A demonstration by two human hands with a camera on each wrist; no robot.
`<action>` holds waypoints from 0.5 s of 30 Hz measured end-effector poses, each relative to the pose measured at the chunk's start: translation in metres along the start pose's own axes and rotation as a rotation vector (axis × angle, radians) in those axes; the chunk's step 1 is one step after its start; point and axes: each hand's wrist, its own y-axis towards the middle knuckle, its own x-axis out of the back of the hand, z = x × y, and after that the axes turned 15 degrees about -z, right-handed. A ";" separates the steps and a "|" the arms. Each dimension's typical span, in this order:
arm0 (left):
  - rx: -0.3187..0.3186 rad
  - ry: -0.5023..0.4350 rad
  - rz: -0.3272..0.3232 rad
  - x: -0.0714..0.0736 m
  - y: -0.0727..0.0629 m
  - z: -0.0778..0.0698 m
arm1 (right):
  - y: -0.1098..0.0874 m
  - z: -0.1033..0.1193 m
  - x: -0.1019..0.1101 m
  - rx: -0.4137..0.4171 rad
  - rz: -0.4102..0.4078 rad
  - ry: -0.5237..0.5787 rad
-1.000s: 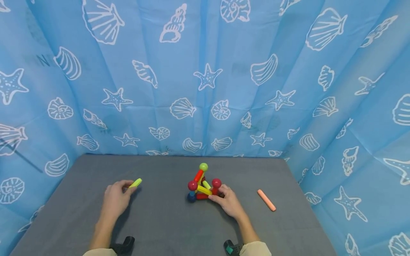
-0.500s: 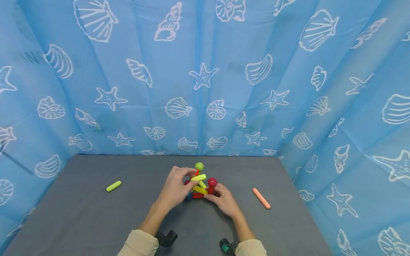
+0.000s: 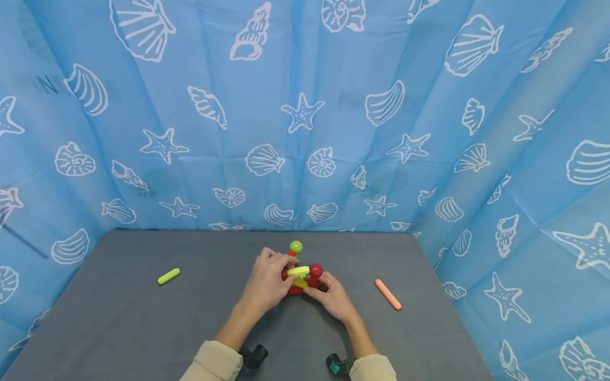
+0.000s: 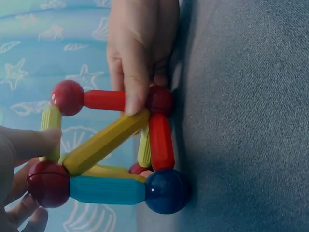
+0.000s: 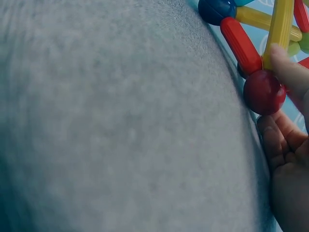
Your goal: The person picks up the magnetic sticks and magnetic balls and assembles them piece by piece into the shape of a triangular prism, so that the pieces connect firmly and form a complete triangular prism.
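A frame of magnetic building sticks and balls stands on the table. Its yellow diagonal stick (image 4: pixel 104 145), blue stick (image 4: pixel 107 189) and dark blue ball (image 4: pixel 167 191) show best in the left wrist view. My left hand (image 3: pixel 264 280) pinches a yellow-green stick (image 3: pixel 298 271) at the top of the frame. In the left wrist view this stick spans between an upper red ball (image 4: pixel 67 98) and another red ball (image 4: pixel 48 183). My right hand (image 3: pixel 333 299) grips the frame's lower right corner, thumb on the yellow stick and fingers around the lower red ball (image 5: pixel 264 92).
Another yellow-green stick (image 3: pixel 169 276) lies on the grey table (image 3: pixel 143 328) at the left. An orange stick (image 3: pixel 388 294) lies to the right of the right hand. A blue curtain (image 3: pixel 305 201) with shell prints hangs behind the table.
My left hand has come from the left side to the frame with the yellow-green stick, then slightly further right, bringing it level between the red balls. My right hand has kept its hold.
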 end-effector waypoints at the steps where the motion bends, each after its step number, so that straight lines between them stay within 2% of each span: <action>1: -0.015 0.016 -0.010 -0.001 0.000 -0.001 | 0.000 0.000 0.000 0.003 -0.002 0.012; 6: -0.052 0.060 -0.035 -0.002 -0.001 -0.005 | 0.001 -0.001 0.002 -0.003 0.004 0.017; 9: -0.026 0.041 -0.038 -0.002 -0.005 -0.005 | 0.001 0.000 0.002 -0.011 0.015 0.014; 10: -0.002 0.028 -0.045 0.000 -0.007 -0.005 | 0.001 0.000 0.002 -0.016 0.018 0.014; 12: 0.093 0.002 -0.050 0.003 -0.014 -0.006 | 0.001 0.000 0.002 -0.022 0.012 0.010; 15: 0.316 -0.026 -0.006 0.009 -0.028 -0.010 | -0.001 0.001 0.001 -0.017 -0.014 -0.007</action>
